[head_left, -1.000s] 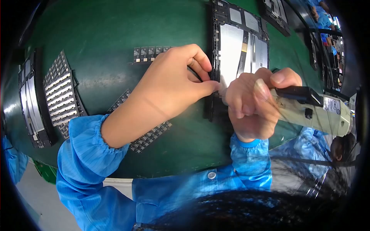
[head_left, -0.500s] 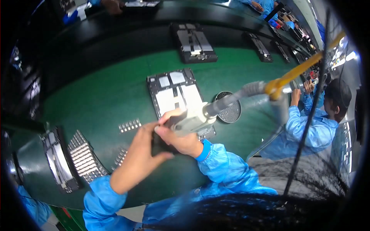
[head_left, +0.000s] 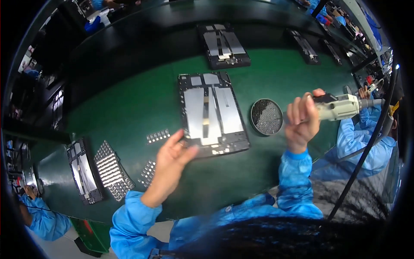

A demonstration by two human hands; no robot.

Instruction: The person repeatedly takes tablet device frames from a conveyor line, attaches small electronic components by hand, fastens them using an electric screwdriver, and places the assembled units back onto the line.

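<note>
My right hand point(head_left: 303, 118) is wrapped round a pale electric screwdriver point(head_left: 338, 108), held up at the right and lying nearly level, with its cable end pointing right. Below the middle of the view, my left hand point(head_left: 169, 162) has its thumb and fingers apart. It is at the lower left corner of an opened tablet point(head_left: 194, 114); whether it touches the edge is hard to tell. The tablet lies back-up, showing silver battery panels and dark ribbon strips. Between the tablet and my right hand stands a round dish point(head_left: 266, 117) of small dark parts, probably screws.
Another opened tablet point(head_left: 224, 45) lies beyond, with more at the far right. At the left are a further tablet point(head_left: 84, 172), a sheet of small metal parts point(head_left: 113, 169) and two smaller strips point(head_left: 158, 136). A co-worker in blue point(head_left: 360, 142) sits at the right.
My hands, together over the tablet's lower part, have parted. The right hand has carried the screwdriver up and right. The left hand stays at the tablet's lower left, and the tablet is now uncovered.
</note>
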